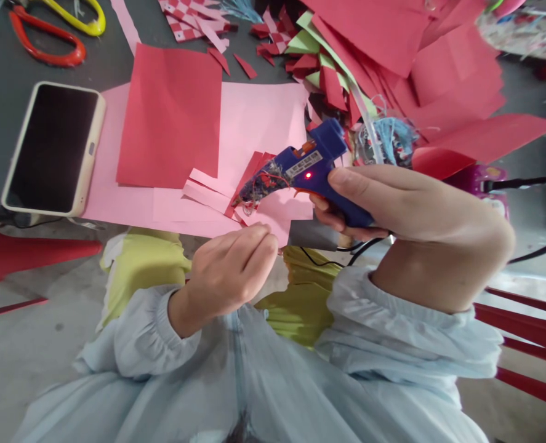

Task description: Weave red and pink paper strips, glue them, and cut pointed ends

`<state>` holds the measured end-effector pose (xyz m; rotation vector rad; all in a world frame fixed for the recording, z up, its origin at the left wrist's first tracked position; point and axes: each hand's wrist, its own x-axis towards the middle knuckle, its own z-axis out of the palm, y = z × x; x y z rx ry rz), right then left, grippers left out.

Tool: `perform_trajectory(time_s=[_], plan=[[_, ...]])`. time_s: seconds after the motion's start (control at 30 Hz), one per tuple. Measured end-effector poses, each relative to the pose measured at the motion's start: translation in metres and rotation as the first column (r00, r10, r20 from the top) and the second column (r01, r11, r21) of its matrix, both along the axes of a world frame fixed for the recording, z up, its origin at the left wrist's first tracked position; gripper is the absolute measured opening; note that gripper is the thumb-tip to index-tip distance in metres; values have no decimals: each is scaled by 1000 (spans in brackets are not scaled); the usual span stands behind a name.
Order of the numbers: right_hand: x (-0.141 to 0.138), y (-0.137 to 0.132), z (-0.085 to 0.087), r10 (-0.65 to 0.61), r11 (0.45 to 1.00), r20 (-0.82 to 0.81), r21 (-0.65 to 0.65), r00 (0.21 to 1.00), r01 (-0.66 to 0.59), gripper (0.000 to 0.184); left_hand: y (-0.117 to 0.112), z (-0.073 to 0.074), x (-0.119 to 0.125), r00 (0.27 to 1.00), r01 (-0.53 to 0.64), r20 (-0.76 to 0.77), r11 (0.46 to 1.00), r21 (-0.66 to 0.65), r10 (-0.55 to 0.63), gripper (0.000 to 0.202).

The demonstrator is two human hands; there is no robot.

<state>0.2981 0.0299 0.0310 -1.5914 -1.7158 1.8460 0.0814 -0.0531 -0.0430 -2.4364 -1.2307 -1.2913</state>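
Head view showed a blue glue gun inside the right hand, its body reaching out to the left of that hand and its red light lit. The right hand was wrapped firmly around the handle, thumb along the side and fingers curled beneath. The bare right arm ran out to the right, bent sharply, and came back to a pale blue sleeve.

The nozzle, tangled with threads, slanted left and toward the near side, over red strips and pink strips. Whether its tip touched them could not be made out.

Just on the near side of the nozzle was the left hand, its back turned up and its fingers bent together. Its fingertips were hidden, so I cannot tell whether they pinched a strip. The left forearm rose from the near left.

Under the strips lay a large pink sheet, with a red sheet farther left on it. A phone lay at the left, scissors at the far left, and red paper at the far right.
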Motion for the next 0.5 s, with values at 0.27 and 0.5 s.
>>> perform_trajectory(time_s=[0.27, 0.5], plan=[[-6, 3, 8, -45, 998, 47, -50, 998, 47, 60, 1, 0, -1, 1000, 5, 0, 1000, -4, -5, 19], [-8, 3, 11, -17, 999, 20, -52, 1000, 18, 60, -1, -1, -1, 1000, 6, 9, 1000, -7, -6, 20]])
